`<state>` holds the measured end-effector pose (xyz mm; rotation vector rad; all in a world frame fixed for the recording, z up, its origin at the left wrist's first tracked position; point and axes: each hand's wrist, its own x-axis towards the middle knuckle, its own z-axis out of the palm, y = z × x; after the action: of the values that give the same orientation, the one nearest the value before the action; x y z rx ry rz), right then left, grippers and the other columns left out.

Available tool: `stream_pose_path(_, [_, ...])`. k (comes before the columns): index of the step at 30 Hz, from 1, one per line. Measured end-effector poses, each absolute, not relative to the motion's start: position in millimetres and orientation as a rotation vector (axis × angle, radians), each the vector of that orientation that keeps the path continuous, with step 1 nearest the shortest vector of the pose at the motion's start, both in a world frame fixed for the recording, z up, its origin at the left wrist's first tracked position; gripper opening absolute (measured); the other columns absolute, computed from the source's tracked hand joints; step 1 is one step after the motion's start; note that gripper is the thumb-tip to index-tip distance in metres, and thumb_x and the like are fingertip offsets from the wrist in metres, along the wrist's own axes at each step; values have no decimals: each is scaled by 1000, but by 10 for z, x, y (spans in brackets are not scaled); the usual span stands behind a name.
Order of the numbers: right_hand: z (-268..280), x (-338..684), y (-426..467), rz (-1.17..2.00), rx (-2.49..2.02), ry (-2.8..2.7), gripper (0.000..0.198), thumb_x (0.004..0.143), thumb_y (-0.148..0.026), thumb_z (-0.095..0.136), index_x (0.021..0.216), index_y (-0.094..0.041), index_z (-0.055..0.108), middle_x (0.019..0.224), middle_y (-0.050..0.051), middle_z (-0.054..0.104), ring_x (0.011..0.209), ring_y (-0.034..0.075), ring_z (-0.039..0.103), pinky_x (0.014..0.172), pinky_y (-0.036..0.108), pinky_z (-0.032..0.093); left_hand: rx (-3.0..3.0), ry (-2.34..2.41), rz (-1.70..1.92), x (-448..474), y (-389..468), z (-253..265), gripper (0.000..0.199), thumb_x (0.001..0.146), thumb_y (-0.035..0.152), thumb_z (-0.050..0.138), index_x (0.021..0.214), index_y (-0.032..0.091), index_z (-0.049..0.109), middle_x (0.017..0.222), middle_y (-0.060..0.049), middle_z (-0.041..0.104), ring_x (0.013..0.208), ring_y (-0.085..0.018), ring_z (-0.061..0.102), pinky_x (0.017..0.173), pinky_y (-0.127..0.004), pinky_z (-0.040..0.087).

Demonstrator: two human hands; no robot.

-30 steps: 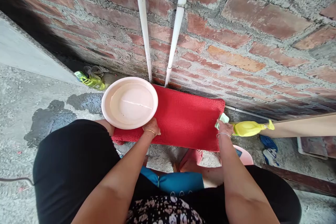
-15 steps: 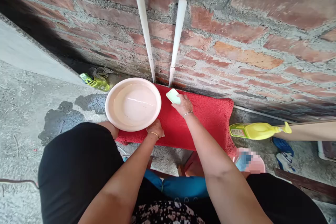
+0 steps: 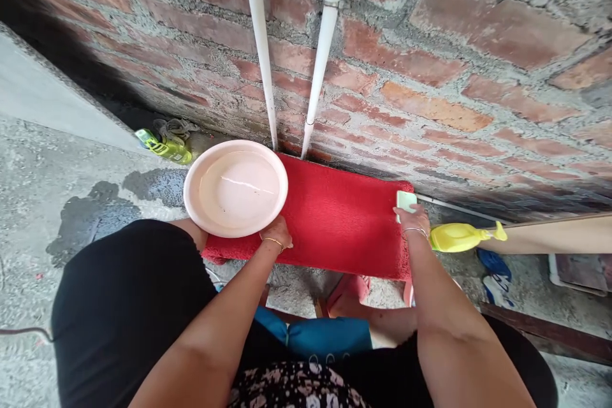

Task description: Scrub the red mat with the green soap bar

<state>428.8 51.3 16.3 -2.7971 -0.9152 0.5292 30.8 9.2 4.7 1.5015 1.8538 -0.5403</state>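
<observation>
A thick red mat (image 3: 335, 217) lies stretched over a low, narrow support between my knees. My right hand (image 3: 414, 219) is closed around a pale green scrub brush (image 3: 406, 199), at the mat's right end; its bristles do not show. My left hand (image 3: 277, 233) rests on the mat's near edge, curled on the cloth just below the basin, its fingertips hidden. The pale pink basin (image 3: 194, 213) stands on the mat's left end and holds shallow water.
Against the brick wall (image 3: 406, 51) run two white pipes (image 3: 321, 57). A yellow pump bottle (image 3: 456, 237) lies just right of the mat. On the left are a green bottle (image 3: 167, 148), a wet patch on the concrete floor (image 3: 95, 217) and a pale slab (image 3: 52, 92).
My right hand has slid the scrub brush from the mat's middle to its right end. My left hand stays by the basin. The view has shifted slightly right.
</observation>
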Motion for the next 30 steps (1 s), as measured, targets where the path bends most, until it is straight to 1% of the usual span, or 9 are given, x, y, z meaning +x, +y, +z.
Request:
stream_pose_path(2, [180, 4432, 313, 442, -2793, -762, 57, 55, -47, 72, 105, -24, 59, 103, 18, 59, 98, 37, 56, 79, 52, 42, 1508, 1844, -539, 304, 94, 42, 63, 45, 36, 84, 99, 15, 60, 103, -17, 67, 95, -30, 63, 80, -35, 49])
stream_pose_path(4, [184, 4407, 146, 390, -2771, -764, 54, 58, -48, 69, 104, -22, 58, 102, 18, 59, 98, 37, 56, 79, 51, 43, 1516, 1843, -548, 300, 96, 36, 64, 44, 36, 84, 99, 15, 60, 102, -17, 67, 96, -30, 63, 79, -35, 49])
stream_pose_path(8, [140, 3992, -13, 414, -2687, -1023, 53, 62, -50, 67, 105, -20, 57, 105, 13, 57, 100, 29, 55, 84, 40, 42, 1529, 1864, -566, 291, 90, 24, 70, 42, 38, 84, 103, 16, 59, 106, -17, 66, 100, -31, 62, 78, -35, 50])
stream_pose_path(12, [60, 3483, 67, 491, -2543, -1283, 55, 65, -49, 67, 113, -24, 55, 109, 7, 54, 94, 21, 56, 84, 32, 41, 1556, 1876, -552, 282, 77, 31, 75, 42, 40, 84, 107, 16, 56, 110, -17, 64, 103, -31, 61, 80, -34, 49])
stream_pose_path(17, [28, 3242, 303, 531, -2474, -1543, 54, 69, -47, 66, 117, -26, 54, 110, 7, 52, 93, 21, 55, 83, 32, 41, 1557, 1859, -572, 284, 80, 26, 73, 45, 40, 83, 107, 14, 55, 111, -18, 64, 102, -31, 61, 79, -33, 48])
stream_pose_path(21, [54, 3559, 315, 521, -2578, -1381, 54, 67, -50, 67, 115, -28, 55, 111, 6, 51, 94, 22, 56, 84, 33, 41, 1533, 1860, -572, 293, 94, 2, 77, 43, 41, 84, 108, 13, 54, 112, -18, 63, 104, -32, 60, 80, -33, 48])
stream_pose_path(24, [95, 3993, 128, 512, -2735, -1091, 56, 64, -53, 67, 113, -28, 55, 110, 7, 52, 95, 23, 57, 85, 37, 42, 1494, 1869, -574, 294, 102, -8, 74, 41, 39, 85, 105, 16, 56, 109, -16, 65, 104, -31, 60, 79, -33, 49])
stream_pose_path(28, [138, 4429, -241, 419, -2813, -688, 54, 61, -51, 68, 106, -23, 55, 102, 10, 57, 96, 28, 56, 83, 43, 43, 1492, 1866, -540, 288, 109, -4, 67, 42, 37, 85, 100, 19, 58, 106, -14, 66, 102, -30, 62, 80, -34, 49])
stream_pose_path(30, [129, 4452, -381, 355, -2733, -701, 50, 63, -50, 66, 102, -21, 55, 98, 11, 58, 95, 28, 56, 81, 43, 43, 1495, 1865, -540, 284, 109, 8, 67, 42, 36, 85, 101, 18, 58, 107, -16, 66, 102, -30, 62, 80, -34, 49])
